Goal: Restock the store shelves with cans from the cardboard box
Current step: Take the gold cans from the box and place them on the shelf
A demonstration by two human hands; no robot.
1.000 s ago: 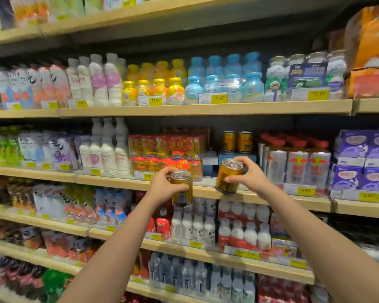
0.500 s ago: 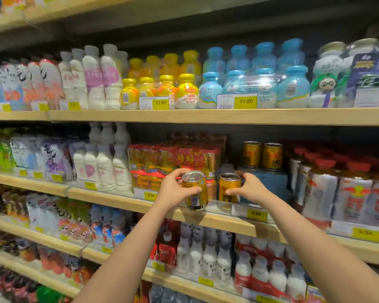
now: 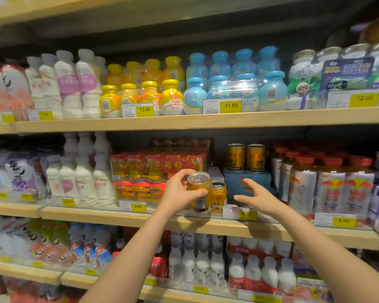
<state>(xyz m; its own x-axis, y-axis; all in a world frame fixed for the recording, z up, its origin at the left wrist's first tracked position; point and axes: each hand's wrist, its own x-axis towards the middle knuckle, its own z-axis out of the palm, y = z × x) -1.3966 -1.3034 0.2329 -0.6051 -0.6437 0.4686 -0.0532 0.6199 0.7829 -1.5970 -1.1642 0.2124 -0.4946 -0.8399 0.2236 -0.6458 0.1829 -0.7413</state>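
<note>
Head view: at the front edge of the middle shelf (image 3: 184, 224), the left hand (image 3: 179, 191) grips a gold can (image 3: 199, 193), upright. Just right, a second gold can (image 3: 219, 194) stands on the shelf. Right hand (image 3: 258, 196) hovers released, fingers spread.

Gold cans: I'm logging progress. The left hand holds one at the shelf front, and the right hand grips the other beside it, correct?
Not quite. The head view shows the right hand open, fingers spread, holding nothing; the second gold can stands on the shelf. The left hand does hold a gold can.
</note>
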